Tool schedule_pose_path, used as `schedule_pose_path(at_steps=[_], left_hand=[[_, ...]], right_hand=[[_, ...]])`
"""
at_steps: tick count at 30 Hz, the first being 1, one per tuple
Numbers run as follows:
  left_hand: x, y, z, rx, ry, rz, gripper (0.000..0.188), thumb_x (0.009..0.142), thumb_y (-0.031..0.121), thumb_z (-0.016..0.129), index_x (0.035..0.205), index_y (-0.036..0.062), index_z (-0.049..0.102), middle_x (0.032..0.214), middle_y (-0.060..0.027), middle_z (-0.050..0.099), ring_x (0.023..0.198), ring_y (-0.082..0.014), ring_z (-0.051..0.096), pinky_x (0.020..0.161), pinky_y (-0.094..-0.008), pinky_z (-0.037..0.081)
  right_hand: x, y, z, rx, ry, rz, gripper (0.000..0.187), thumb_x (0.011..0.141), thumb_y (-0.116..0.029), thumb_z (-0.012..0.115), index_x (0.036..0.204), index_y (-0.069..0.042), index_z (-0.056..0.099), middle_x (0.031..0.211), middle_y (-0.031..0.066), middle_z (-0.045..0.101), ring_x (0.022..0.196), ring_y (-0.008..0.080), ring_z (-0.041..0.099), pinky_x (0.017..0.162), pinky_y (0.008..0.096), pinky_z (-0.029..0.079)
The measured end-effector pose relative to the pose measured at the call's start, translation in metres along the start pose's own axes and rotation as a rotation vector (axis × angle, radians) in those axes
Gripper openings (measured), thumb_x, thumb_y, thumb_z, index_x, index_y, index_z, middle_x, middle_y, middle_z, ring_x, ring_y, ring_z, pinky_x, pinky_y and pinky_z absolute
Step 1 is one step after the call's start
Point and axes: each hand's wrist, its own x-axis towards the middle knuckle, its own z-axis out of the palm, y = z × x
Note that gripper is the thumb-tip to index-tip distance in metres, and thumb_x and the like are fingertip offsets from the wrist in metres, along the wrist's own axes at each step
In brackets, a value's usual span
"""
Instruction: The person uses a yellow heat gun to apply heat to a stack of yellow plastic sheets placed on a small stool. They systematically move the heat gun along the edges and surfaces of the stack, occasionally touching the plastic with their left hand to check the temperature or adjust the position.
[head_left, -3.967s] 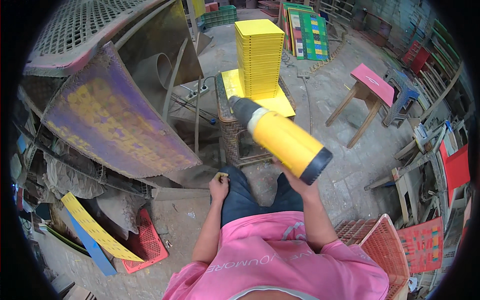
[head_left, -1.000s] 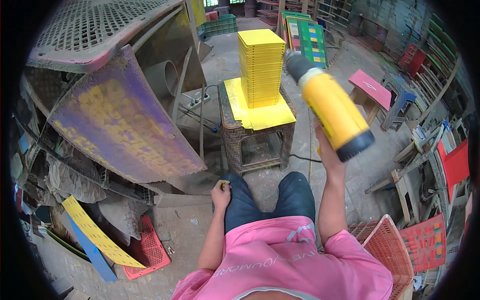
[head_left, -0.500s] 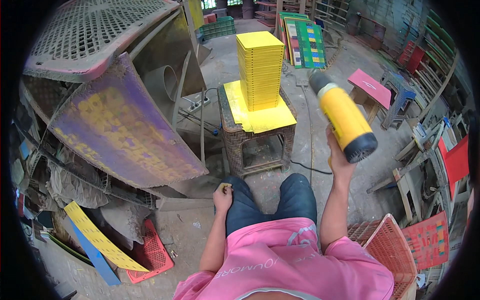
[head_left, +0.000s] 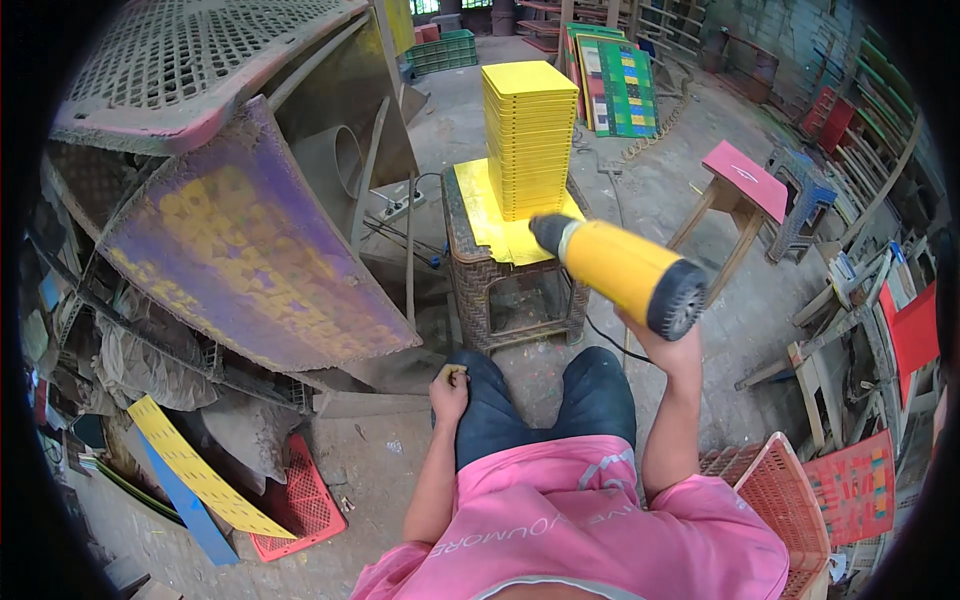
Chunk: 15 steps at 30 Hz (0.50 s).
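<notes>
My right hand (head_left: 670,348) is wrapped round the grip of a yellow and black heat gun (head_left: 622,268), whose body hides part of the fingers. Its dark nozzle points left toward the bottom of a tall stack of yellow panels (head_left: 528,150), and in this view overlaps the stool's edge; I cannot tell whether they touch. The stack stands on a yellow sheet (head_left: 478,205) draped over a brown woven-pattern stool (head_left: 468,275). On my left knee rests my left hand (head_left: 450,392), fingers curled in; whether anything is inside them cannot be made out.
A dusty purple and yellow panel (head_left: 250,250) leans at the left, beside a power strip (head_left: 402,207). Lower left lie a red crate (head_left: 305,500) and yellow strip (head_left: 205,470). A pink-topped stool (head_left: 745,180) and a salmon basket (head_left: 785,495) are at the right.
The heat gun has swung left and down, its nozzle turning from the far side toward the stack's base. My left hand stays on the knee. The view has shifted slightly.
</notes>
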Motion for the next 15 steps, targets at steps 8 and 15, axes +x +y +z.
schedule_pose_path(at_steps=[8, 15], left_hand=[[-0.002, 0.003, -0.003, -0.021, -0.027, -0.017, 0.013, 0.088, 0.008, 0.058, 0.091, 0.0006, 0.069, 0.070, -0.0055, 0.069, 0.059, -0.0084, 0.058, 0.058, -0.0248, 0.047], [-0.002, 0.001, -0.003, -0.005, 0.000, -0.007, 0.014, 0.088, 0.009, 0.059, 0.090, 0.0009, 0.069, 0.069, -0.0067, 0.069, 0.059, -0.0089, 0.059, 0.058, -0.0257, 0.047]], right_hand=[[0.002, 0.002, -0.004, 0.070, 0.091, -0.036, 0.042, 0.076, 0.000, 0.076, 0.116, -0.002, 0.062, 0.107, 0.0076, 0.068, 0.097, 0.0177, 0.065, 0.087, 0.0322, 0.051], [0.018, -0.039, 0.017, 0.330, 0.470, 0.064, 0.016, 0.088, -0.010, 0.067, 0.102, -0.003, 0.065, 0.085, 0.0019, 0.064, 0.074, 0.0100, 0.058, 0.066, 0.0255, 0.046]])
